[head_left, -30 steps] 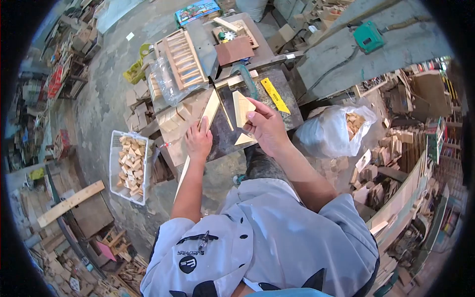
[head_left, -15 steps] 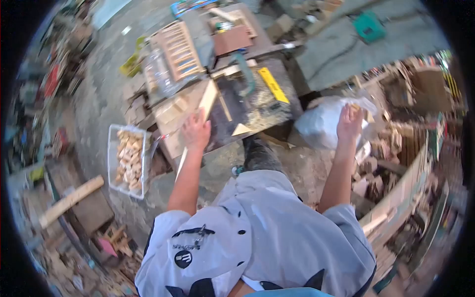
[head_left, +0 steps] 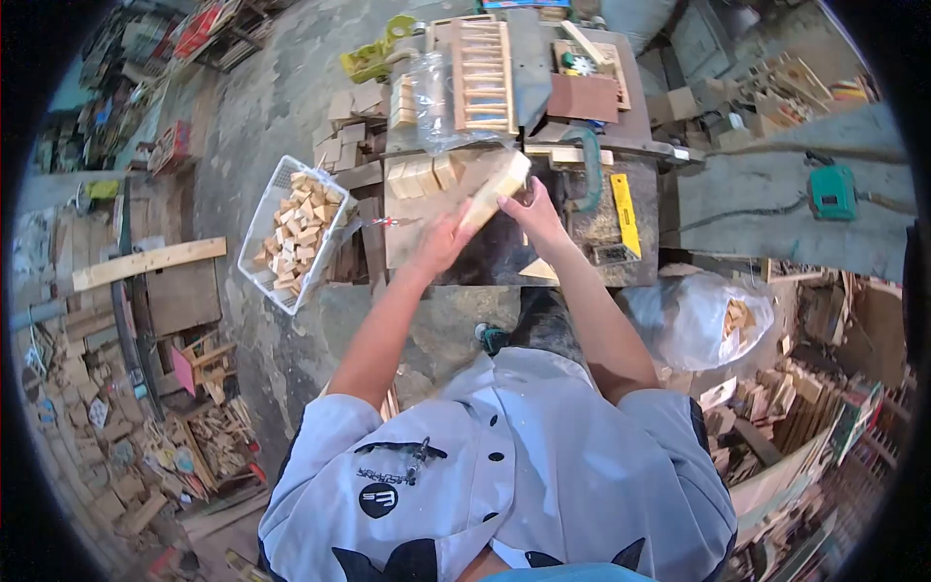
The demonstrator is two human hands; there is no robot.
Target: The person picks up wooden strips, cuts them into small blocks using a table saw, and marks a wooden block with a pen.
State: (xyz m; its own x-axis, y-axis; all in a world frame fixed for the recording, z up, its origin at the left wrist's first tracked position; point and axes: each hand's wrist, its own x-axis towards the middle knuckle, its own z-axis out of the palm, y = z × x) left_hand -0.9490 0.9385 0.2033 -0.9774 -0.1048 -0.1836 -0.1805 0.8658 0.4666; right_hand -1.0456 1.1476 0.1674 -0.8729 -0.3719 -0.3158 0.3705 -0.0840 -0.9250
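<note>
A pale wooden batten (head_left: 497,191) slants up over the workbench, its far end raised toward the back. My left hand (head_left: 444,241) is wrapped round its near part. Beside the batten's right edge is my right hand (head_left: 539,221), thumb and fingers apart; whether the thumb touches the wood I cannot tell. Small wooden blocks (head_left: 424,177) stand in a row on the bench board just left of the batten. To the right lie a green clamp (head_left: 591,173) and a yellow ruler-like strip (head_left: 626,215). A small triangular offcut (head_left: 539,271) rests at the bench's front edge.
A white plastic basket (head_left: 254,233) full of wood blocks stands left of the bench. On the right sits a clear plastic bag (head_left: 669,325) with wood pieces inside. A slatted wooden frame (head_left: 482,78) and a brown box (head_left: 583,98) occupy the back.
My right hand has left the plastic bag and moved left to the batten, its fingers opening. My left hand has lifted the batten and shifted with it. The view has turned.
</note>
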